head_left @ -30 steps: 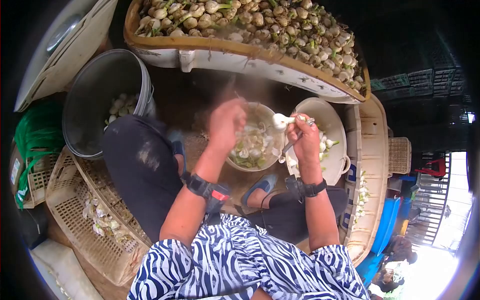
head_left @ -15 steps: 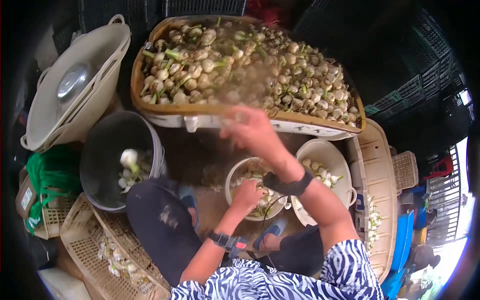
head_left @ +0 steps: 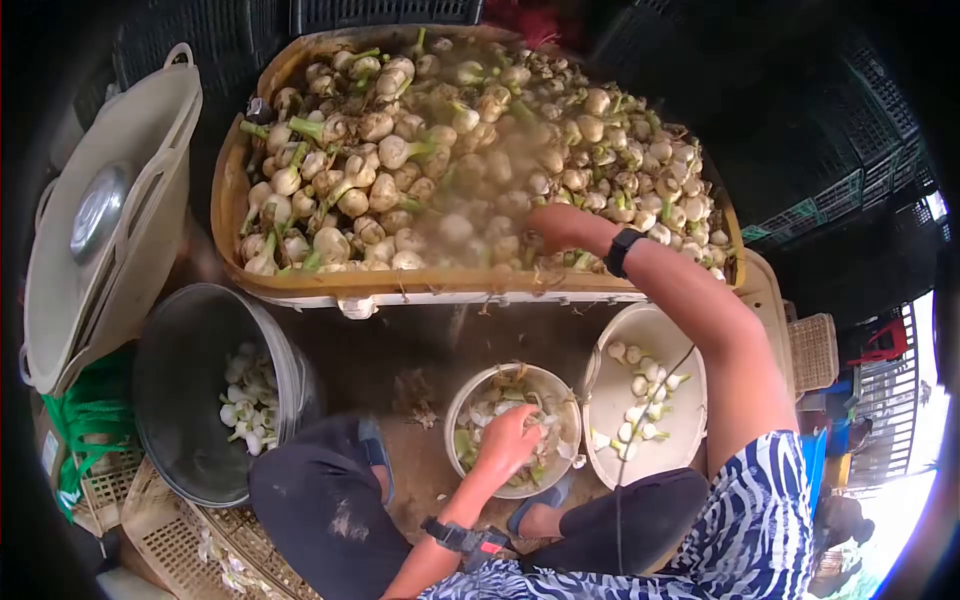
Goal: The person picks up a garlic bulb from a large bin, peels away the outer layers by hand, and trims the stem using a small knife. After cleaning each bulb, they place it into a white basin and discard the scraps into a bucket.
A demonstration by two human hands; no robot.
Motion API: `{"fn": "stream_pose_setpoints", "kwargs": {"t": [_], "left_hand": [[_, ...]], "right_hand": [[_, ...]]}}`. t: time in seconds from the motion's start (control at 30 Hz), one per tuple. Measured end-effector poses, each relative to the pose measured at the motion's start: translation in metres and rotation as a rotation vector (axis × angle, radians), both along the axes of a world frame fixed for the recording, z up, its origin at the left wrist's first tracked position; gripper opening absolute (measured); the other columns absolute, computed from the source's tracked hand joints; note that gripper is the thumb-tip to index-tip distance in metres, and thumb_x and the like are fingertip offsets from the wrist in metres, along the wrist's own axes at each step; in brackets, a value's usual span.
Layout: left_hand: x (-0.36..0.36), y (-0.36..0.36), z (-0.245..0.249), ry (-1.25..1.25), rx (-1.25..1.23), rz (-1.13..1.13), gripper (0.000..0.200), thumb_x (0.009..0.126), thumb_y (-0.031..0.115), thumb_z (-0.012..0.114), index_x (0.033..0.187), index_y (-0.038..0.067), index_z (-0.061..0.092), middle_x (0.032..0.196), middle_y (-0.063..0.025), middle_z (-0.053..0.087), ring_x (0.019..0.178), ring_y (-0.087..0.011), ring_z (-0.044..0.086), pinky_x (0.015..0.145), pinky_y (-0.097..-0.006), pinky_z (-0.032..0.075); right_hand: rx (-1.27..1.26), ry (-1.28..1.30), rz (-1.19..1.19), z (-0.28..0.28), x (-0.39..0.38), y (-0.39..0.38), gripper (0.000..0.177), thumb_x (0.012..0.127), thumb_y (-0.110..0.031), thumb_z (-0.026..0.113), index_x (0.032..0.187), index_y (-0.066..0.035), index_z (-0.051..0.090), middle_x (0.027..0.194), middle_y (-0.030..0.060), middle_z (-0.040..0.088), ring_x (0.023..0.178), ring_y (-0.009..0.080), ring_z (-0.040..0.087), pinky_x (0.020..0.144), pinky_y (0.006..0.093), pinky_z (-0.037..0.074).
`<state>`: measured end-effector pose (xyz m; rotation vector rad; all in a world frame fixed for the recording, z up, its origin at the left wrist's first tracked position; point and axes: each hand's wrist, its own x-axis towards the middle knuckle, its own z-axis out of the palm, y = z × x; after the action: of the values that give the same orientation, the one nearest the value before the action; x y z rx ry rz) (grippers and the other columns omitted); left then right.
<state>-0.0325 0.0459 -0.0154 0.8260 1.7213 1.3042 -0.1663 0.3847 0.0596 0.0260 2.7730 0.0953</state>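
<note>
My right hand (head_left: 566,229) reaches over the near rim of a large tub (head_left: 350,285) heaped with garlic bulbs (head_left: 372,130). Its fingers are smeared and partly lost among the bulbs. Over a round basin (head_left: 455,425) my left hand (head_left: 508,440) is closed with the fingers curled in; I cannot tell what it holds. Peelings and cut stems (head_left: 478,415) lie in that basin, under and around the hand.
At right, an oval pale tub (head_left: 600,400) holds several cleaned bulbs (head_left: 645,385). A dark bucket (head_left: 165,390) at left contains whiter bulbs (head_left: 250,400). Stacked pale tubs (head_left: 60,270) lean behind it, above a perforated crate (head_left: 165,535). Dark crates (head_left: 810,215) stand at the back right.
My right hand has moved from above the gap in front of the tub into the garlic heap. A white bulb in mid-air over the dark bucket is no longer in the air. The view has shifted.
</note>
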Motion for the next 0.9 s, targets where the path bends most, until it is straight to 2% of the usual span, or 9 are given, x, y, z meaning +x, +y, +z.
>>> {"fn": "stream_pose_setpoints", "kwargs": {"t": [0.07,0.23,0.33,0.4,0.5,0.57,0.7,0.83,0.9], "left_hand": [[-0.002,0.001,-0.004,0.044,0.014,0.052,0.035,0.079,0.019,0.06,0.109,0.001,0.061,0.093,-0.0221,0.064,0.089,-0.0383,0.061,0.079,-0.0433,0.048],[-0.006,0.001,0.003,0.03,-0.014,0.047,0.034,0.079,0.013,0.06,0.11,-0.001,0.06,0.088,-0.0201,0.064,0.077,-0.0256,0.063,0.069,-0.0342,0.05],[0.002,0.0,0.001,-0.155,0.099,0.151,0.035,0.081,0.011,0.061,0.113,0.001,0.058,0.089,-0.015,0.066,0.076,-0.0202,0.063,0.066,-0.0319,0.05],[-0.002,-0.003,0.023,-0.39,0.137,0.234,0.041,0.082,0.007,0.062,0.122,0.001,0.052,0.097,-0.0112,0.065,0.075,-0.0131,0.062,0.063,-0.0276,0.05],[0.001,-0.01,0.026,-0.542,0.424,0.269,0.066,0.082,0.004,0.063,0.14,0.005,0.031,0.125,-0.0156,0.049,0.101,-0.0165,0.054,0.082,-0.0288,0.049],[0.005,-0.011,0.025,-0.417,0.566,0.307,0.07,0.082,0.01,0.065,0.142,0.004,0.027,0.131,-0.0168,0.044,0.106,-0.0195,0.053,0.087,-0.0313,0.048],[0.003,-0.025,0.04,-0.367,0.437,0.318,0.056,0.082,0.012,0.065,0.131,0.0,0.041,0.118,-0.0163,0.055,0.102,-0.0201,0.057,0.085,-0.0308,0.048],[0.012,-0.034,0.039,-0.463,0.354,0.291,0.04,0.083,0.011,0.064,0.118,-0.004,0.053,0.103,-0.0138,0.063,0.096,-0.0199,0.061,0.084,-0.0302,0.048],[0.014,-0.033,0.043,-0.489,0.379,0.283,0.042,0.084,0.015,0.062,0.119,-0.006,0.053,0.109,-0.0119,0.061,0.098,-0.0181,0.06,0.085,-0.0297,0.047]], "right_hand": [[0.048,-0.057,0.037,0.0,-0.003,-0.009,0.055,0.063,-0.015,0.069,0.117,-0.012,0.056,0.09,0.0194,0.064,0.088,0.0376,0.061,0.075,0.0452,0.049],[0.069,-0.098,-0.034,0.036,0.007,-0.012,0.051,0.063,-0.023,0.072,0.11,-0.005,0.059,0.088,0.0188,0.065,0.089,0.038,0.061,0.075,0.0463,0.048],[-0.017,0.206,-0.152,0.089,0.034,-0.022,0.042,0.069,-0.025,0.07,0.102,-0.002,0.061,0.078,0.0133,0.065,0.073,0.0293,0.063,0.063,0.0394,0.049],[-0.624,0.182,-0.605,0.122,0.074,-0.056,0.032,0.076,-0.025,0.068,0.098,-0.002,0.061,0.069,0.0027,0.059,0.056,0.0123,0.053,0.049,0.0263,0.041],[-1.033,0.192,-0.844,0.124,0.139,-0.131,0.026,0.08,-0.024,0.066,0.097,-0.005,0.061,0.066,-0.0054,0.049,0.052,0.0014,0.039,0.044,0.0175,0.027],[-1.365,0.179,-0.975,0.093,0.175,-0.179,0.023,0.081,-0.022,0.066,0.096,-0.005,0.06,0.062,-0.0068,0.046,0.049,0.0011,0.037,0.041,0.0183,0.024],[-1.724,0.175,-1.102,0.02,0.217,-0.239,0.019,0.089,-0.026,0.06,0.089,-0.007,0.058,0.061,-0.0051,0.047,0.045,0.0041,0.039,0.04,0.0193,0.027],[-1.806,0.185,-1.056,0.033,0.239,-0.266,0.022,0.087,-0.02,0.054,0.098,-0.001,0.058,0.069,0.0024,0.055,0.05,0.0066,0.045,0.041,0.021,0.032],[-1.2,0.443,-1.105,0.049,0.243,-0.273,0.027,0.087,-0.016,0.051,0.106,0.002,0.055,0.073,0.0046,0.057,0.051,0.0082,0.048,0.042,0.0224,0.036]]}}
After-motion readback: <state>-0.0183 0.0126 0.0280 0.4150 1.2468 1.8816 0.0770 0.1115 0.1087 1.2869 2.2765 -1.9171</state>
